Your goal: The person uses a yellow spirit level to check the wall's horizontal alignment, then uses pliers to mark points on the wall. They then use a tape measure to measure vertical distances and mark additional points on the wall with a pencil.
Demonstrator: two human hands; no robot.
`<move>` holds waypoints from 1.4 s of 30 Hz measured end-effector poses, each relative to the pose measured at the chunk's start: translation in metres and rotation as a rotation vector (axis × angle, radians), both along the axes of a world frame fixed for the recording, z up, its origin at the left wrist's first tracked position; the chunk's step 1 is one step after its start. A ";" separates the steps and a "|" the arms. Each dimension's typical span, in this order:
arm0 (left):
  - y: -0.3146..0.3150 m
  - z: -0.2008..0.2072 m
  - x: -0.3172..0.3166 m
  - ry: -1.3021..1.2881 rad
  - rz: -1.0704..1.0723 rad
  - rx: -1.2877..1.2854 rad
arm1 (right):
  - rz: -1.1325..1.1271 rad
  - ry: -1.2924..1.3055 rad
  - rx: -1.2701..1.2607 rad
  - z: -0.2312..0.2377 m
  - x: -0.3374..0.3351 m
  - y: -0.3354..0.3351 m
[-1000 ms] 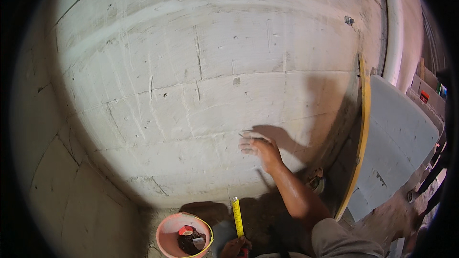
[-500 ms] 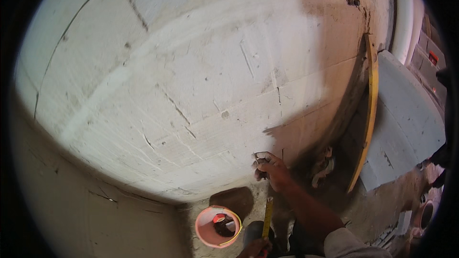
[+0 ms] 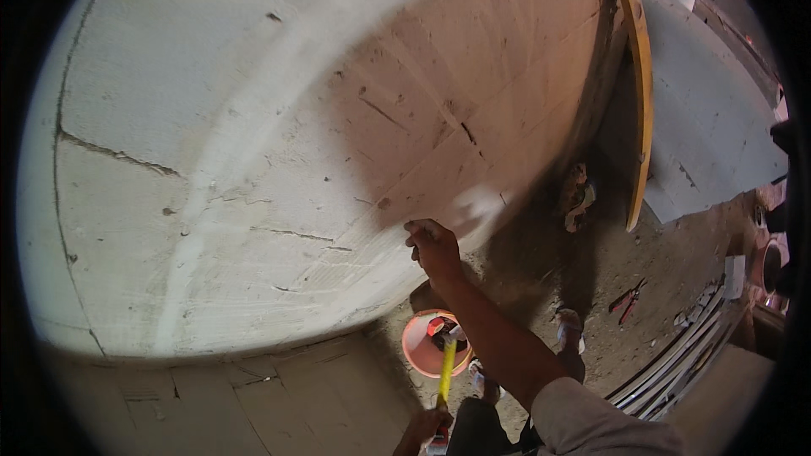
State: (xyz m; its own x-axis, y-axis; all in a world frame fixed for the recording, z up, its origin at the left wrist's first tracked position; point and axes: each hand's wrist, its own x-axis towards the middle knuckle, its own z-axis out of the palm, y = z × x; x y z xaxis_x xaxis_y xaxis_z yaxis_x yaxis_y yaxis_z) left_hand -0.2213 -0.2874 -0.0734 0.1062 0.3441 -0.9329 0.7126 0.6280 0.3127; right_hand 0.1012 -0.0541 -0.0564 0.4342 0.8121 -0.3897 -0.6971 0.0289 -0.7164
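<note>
At the lower edge my left hand (image 3: 421, 427) is closed around a tape measure (image 3: 438, 439), its case red and dark. A short length of yellow blade (image 3: 447, 371) sticks out of it, ending over the bucket. My right hand (image 3: 433, 247) is raised to the lower part of the pale wall (image 3: 245, 165), its fingers closed in a pinch. Whatever lies between those fingers is too small and hidden to name. Whether the fingertips touch the wall, I cannot tell.
A pink bucket (image 3: 414, 353) with a red-and-white item inside stands by my feet. A yellow spirit level or straight bar (image 3: 640, 93) leans beside a grey board (image 3: 705, 110). Red-handled pliers (image 3: 627, 302) and long thin strips (image 3: 676, 363) lie on the floor at right.
The view has shifted, bringing more floor into sight. My right hand appears higher and further left along the wall. The tape blade now overlaps the bucket; my left hand still holds the tape measure.
</note>
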 end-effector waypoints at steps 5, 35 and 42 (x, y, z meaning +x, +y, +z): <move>-0.023 -0.032 -0.108 0.043 -0.054 -0.256 | -0.136 -0.097 0.037 -0.005 -0.022 0.017; -0.008 -0.036 -0.120 0.067 -0.125 -0.156 | -0.286 -0.624 -0.281 0.009 -0.038 0.036; -0.003 -0.044 -0.115 0.044 -0.200 -0.059 | 0.169 -1.076 -0.287 -0.002 -0.131 0.044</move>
